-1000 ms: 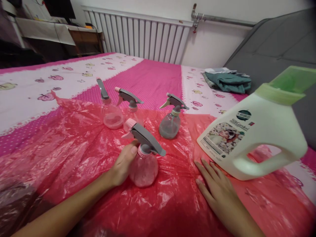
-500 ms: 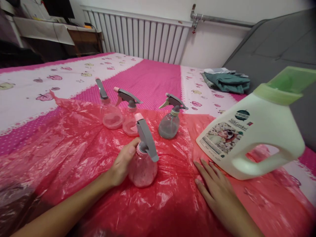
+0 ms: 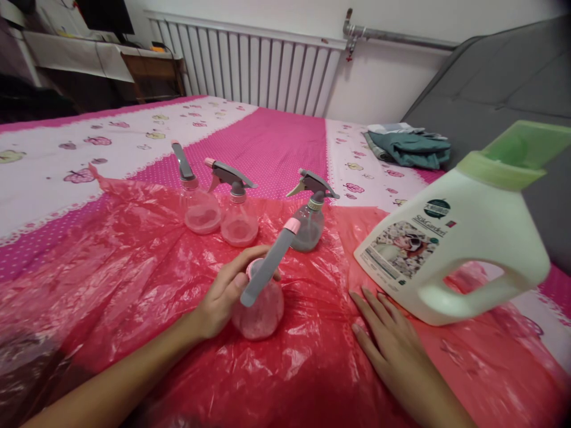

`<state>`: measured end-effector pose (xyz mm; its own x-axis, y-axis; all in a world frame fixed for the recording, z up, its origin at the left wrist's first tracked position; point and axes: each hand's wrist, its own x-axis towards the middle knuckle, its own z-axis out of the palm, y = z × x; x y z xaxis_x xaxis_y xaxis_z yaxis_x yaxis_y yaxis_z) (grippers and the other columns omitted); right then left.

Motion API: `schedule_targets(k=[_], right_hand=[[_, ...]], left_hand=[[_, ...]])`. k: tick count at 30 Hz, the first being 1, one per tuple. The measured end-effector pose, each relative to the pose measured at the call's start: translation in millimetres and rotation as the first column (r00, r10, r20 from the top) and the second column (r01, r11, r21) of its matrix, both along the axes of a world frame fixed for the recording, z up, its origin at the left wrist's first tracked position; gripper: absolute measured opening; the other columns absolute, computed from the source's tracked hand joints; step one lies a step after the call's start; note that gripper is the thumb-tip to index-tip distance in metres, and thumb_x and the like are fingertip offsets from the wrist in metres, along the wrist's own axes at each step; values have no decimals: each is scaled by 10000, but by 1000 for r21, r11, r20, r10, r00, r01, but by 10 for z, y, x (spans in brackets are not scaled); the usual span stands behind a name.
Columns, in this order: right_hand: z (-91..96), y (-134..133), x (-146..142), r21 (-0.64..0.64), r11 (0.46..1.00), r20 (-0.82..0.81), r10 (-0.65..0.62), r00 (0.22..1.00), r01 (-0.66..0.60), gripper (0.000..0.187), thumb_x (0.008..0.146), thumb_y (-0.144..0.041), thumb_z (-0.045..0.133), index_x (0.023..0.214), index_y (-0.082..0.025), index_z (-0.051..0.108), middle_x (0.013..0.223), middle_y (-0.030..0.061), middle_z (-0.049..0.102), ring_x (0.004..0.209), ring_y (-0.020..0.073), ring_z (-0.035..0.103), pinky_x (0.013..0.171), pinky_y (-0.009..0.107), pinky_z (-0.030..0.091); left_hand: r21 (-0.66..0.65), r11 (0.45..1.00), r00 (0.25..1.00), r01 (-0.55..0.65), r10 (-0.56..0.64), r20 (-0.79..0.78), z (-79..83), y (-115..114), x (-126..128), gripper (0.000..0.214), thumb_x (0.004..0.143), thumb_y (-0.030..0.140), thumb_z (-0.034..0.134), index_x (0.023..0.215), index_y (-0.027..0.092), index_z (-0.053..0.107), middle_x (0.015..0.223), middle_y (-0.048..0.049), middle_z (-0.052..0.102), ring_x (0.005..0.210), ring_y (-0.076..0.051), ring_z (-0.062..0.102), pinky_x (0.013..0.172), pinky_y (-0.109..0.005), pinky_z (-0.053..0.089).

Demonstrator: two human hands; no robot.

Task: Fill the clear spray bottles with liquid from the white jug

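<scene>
My left hand [image 3: 225, 294] is wrapped round the neck of a small pink spray bottle [image 3: 261, 309] that stands on a red plastic sheet [image 3: 134, 267]. Its grey trigger head [image 3: 270, 264] points away to the right, nozzle end up. My right hand [image 3: 392, 345] lies flat on the sheet with fingers stretched out, fingertips close to the base of a large white detergent jug [image 3: 455, 249] with a green cap. Three more spray bottles stand behind: two pink ones [image 3: 198, 208] [image 3: 238, 220] and a grey one [image 3: 307, 226].
The sheet covers part of a bed with a pink and white patterned cover [image 3: 267, 137]. Folded green and white cloth [image 3: 410, 145] lies at the far right. A white radiator [image 3: 254, 65] lines the wall behind, and a grey headboard [image 3: 499, 77] rises on the right.
The grey trigger head of the bottle in my left hand has turned round, from pointing left toward pointing away to the right. My right hand and the jug have stayed put.
</scene>
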<state>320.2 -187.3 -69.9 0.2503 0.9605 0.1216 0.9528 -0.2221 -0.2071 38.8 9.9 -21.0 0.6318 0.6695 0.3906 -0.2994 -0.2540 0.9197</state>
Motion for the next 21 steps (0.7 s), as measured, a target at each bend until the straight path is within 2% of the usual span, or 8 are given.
schedule_targets(k=[2, 5, 7, 10, 13, 17, 19, 21], right_hand=[[0, 7, 0, -2, 1000, 10, -3, 1000, 3, 646, 1098, -532, 260, 1571, -227, 579, 1670, 107, 490, 1540, 395, 455, 1220, 659, 424], [-4, 9, 3, 5, 1000, 16, -4, 1000, 3, 631, 1099, -519, 265, 1574, -240, 575, 1670, 102, 492, 1537, 387, 461, 1223, 652, 424], [-10, 5, 7, 12, 1000, 19, 4, 1000, -4, 633, 1100, -518, 260, 1573, -240, 576, 1662, 103, 504, 1531, 387, 470, 1222, 648, 427], [-24, -3, 14, 20, 1000, 24, 3, 1000, -3, 633, 1101, -512, 255, 1574, -239, 575, 1662, 105, 503, 1529, 391, 470, 1213, 647, 437], [-35, -9, 18, 24, 1000, 33, 1, 999, -1, 622, 1100, -503, 267, 1580, -246, 567, 1666, 107, 498, 1528, 389, 472, 1205, 647, 446], [-43, -7, 21, 23, 1000, 46, 7, 999, -8, 613, 1099, -500, 281, 1565, -243, 585, 1647, 111, 523, 1516, 389, 486, 1203, 643, 449], [-48, -9, 23, 24, 1000, 44, 3, 999, -4, 607, 1100, -497, 286, 1570, -249, 579, 1653, 107, 516, 1521, 387, 480, 1203, 640, 451], [-55, -13, 24, 25, 1000, 39, 0, 999, 0, 600, 1100, -494, 294, 1578, -257, 569, 1665, 101, 501, 1530, 383, 470, 1203, 637, 452]], left_hand=[[17, 1000, 1000, -5, 4, 29, 7, -12, 18, 563, 1018, 652, 614, 1449, 289, 606, 1123, -72, 764, 999, -260, 726, 900, -372, 551], [50, 999, 999, -21, 19, 46, 27, -21, 41, 464, 988, 575, 715, 1345, 295, 618, 1103, -55, 752, 984, -239, 724, 886, -348, 549], [57, 998, 999, -35, 34, 25, 35, -17, 37, 387, 1030, 578, 645, 1220, 241, 665, 1073, -80, 751, 987, -254, 716, 905, -369, 543], [58, 997, 998, -50, 52, -35, 18, -1, 6, 560, 1067, 672, 477, 1098, 181, 744, 1081, -130, 771, 1031, -306, 708, 970, -427, 528], [64, 993, 994, -102, 104, -36, -15, 6, -18, 630, 1053, 719, 450, 1188, 197, 776, 1155, -127, 787, 1105, -340, 703, 1018, -450, 515], [108, 986, 992, -125, 122, 37, -19, -5, -8, 518, 1011, 630, 644, 1380, 269, 692, 1300, -89, 752, 1098, -294, 714, 975, -388, 534], [125, 989, 996, -81, 76, 44, -6, -9, 3, 421, 1017, 537, 692, 1351, 280, 682, 1229, -71, 769, 1024, -253, 730, 917, -347, 539], [104, 993, 998, -60, 56, 34, 5, -8, 11, 336, 1051, 504, 653, 1289, 271, 691, 1131, -57, 781, 998, -237, 732, 906, -330, 535]])
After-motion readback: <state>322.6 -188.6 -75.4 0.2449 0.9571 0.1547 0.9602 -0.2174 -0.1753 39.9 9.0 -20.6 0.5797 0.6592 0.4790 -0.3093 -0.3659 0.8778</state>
